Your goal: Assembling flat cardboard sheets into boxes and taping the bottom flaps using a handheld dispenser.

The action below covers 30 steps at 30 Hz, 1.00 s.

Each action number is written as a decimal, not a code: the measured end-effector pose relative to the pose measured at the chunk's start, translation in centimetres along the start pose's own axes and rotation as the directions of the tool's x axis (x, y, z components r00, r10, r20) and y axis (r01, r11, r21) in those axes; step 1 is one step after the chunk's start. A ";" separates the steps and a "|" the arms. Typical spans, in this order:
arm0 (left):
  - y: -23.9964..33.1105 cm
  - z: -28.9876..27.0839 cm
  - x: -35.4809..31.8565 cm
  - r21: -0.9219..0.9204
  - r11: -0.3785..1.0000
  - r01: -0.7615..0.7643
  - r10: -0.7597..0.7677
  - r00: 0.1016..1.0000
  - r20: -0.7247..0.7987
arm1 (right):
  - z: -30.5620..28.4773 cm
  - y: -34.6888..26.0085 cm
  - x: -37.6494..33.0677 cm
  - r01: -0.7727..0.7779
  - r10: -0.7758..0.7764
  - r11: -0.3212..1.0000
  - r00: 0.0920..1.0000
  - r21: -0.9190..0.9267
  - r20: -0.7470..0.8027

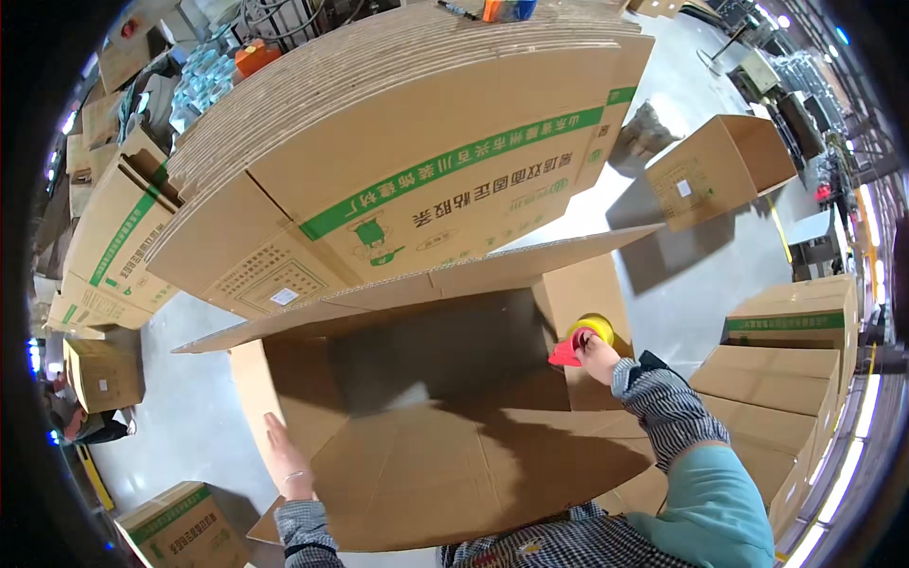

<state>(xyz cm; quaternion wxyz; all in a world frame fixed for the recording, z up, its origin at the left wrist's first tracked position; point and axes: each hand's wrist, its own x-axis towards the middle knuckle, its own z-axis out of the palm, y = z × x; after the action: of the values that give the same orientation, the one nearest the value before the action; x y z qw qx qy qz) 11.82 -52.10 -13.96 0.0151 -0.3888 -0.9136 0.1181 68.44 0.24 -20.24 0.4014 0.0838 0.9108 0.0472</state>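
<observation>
An open brown cardboard box [445, 360] stands in front of me with its flaps spread out. My left hand [284, 459] lies flat with fingers apart on the box's left side, by the near flap [473, 483]. My right hand [598, 358] grips a tape dispenser [579, 341] with a yellow roll and red body, held at the box's right wall near the top edge.
A tall stack of flat folded cartons [407, 142] with green stripes leans behind the box. An open box [720, 166] sits on the floor at the right. Closed boxes [786, 379] are piled at the right, more cartons [114, 246] at the left, one [180, 525] at lower left.
</observation>
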 end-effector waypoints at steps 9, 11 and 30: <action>9.7 1.9 1.6 -0.126 0.972 0.201 -0.030 0.630 0.776 | -29.6 6.0 -3.4 -0.024 0.415 0.907 0.208 0.419 -0.886; 10.3 -0.6 2.3 -0.386 0.874 0.297 0.046 0.739 0.672 | -31.5 9.5 -1.0 -0.096 0.477 0.878 0.108 0.469 -0.872; 21.6 -12.3 5.2 -0.332 0.910 -0.248 0.266 0.964 0.009 | -16.6 0.0 0.7 0.258 0.066 0.853 0.808 0.453 -0.586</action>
<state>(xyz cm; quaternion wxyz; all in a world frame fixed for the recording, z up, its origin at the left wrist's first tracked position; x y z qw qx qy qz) 24.96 -31.40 -7.28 -0.0902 -0.4994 -0.8613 -0.0240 55.70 0.07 -9.57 0.0683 0.1207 0.9711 -0.1944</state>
